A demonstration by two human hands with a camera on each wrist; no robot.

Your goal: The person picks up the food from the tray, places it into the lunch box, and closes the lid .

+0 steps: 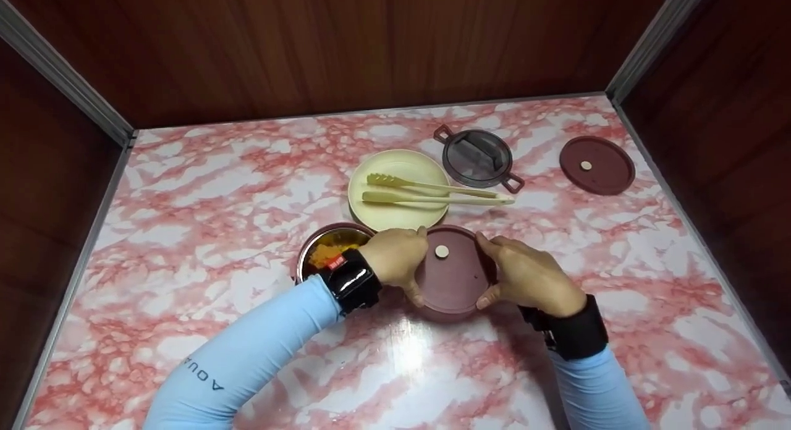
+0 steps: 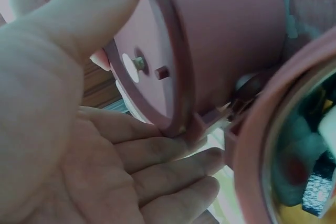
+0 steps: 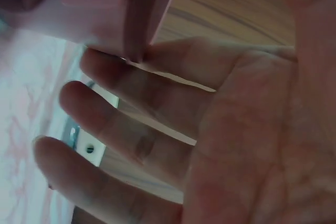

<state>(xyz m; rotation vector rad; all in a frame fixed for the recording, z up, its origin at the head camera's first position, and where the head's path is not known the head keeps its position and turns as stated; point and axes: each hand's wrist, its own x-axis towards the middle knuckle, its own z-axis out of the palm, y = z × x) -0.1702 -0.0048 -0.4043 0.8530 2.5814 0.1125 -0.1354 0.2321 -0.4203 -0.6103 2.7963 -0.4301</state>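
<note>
A mauve pot lid (image 1: 456, 282) with a small cream knob lies over a mauve pot (image 2: 231, 30); in the left wrist view its rim sits against the pot's top. My left hand (image 1: 395, 257) holds the lid's left edge, thumb at the near side and fingers at the far side. At the opposite edge, my right hand (image 1: 534, 275) grips in the same way, its other fingers spread below the rim in the right wrist view. Just left, partly behind my left hand, stands a second mauve pot (image 1: 301, 257), uncovered, with orange and yellow contents (image 1: 324, 255).
Behind the pots lies a cream plate (image 1: 398, 220) with pale tongs (image 1: 426, 194) across it. A small dark pan (image 1: 476, 158) with two side handles stands beyond. Another mauve lid (image 1: 597, 164) lies at the back right. Wooden walls enclose the marbled table (image 1: 204, 232) on three sides.
</note>
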